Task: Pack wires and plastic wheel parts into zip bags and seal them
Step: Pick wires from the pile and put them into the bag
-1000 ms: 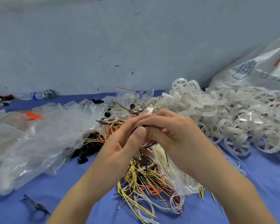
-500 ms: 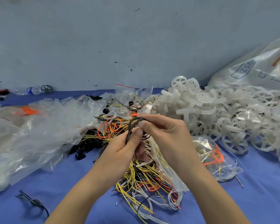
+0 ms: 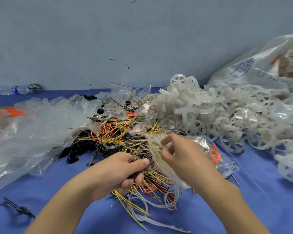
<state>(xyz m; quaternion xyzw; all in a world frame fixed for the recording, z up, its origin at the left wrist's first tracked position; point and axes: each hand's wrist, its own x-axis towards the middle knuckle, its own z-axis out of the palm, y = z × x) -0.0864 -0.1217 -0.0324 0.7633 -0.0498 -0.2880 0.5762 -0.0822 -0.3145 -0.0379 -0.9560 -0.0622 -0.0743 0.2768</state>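
- Left hand (image 3: 118, 169) was clenched on dark wire coil (image 3: 143, 157), at 9 o'clock of the zip bag (image 3: 161, 159); coil could spring loose.
- Right hand (image 3: 184, 159) fingers (image 3: 166, 141) pinched bag mouth; a slip would spill wires onto worktop (image 3: 260, 191).

Blue tablecloth (image 3: 269, 191) covers the whole work surface. Grey-blue wall (image 3: 108, 39) behind it, scuffed, with small dark marks. Far left against the wall: clear water bottle (image 3: 15, 90) lying on its side, blue label; a dark spoked wheel (image 3: 35, 88) just to its right, touching or nearly so, can't tell which. Far right: big white woven sack (image 3: 254, 68) slumped against the wall, blue stamped box with "952" readable, other print too blurred to read, orange patch on its upper right. Small black moulded parts (image 3: 73, 157) scattered left of centre on the cloth, more of them (image 3: 90, 97) further back near the wall.
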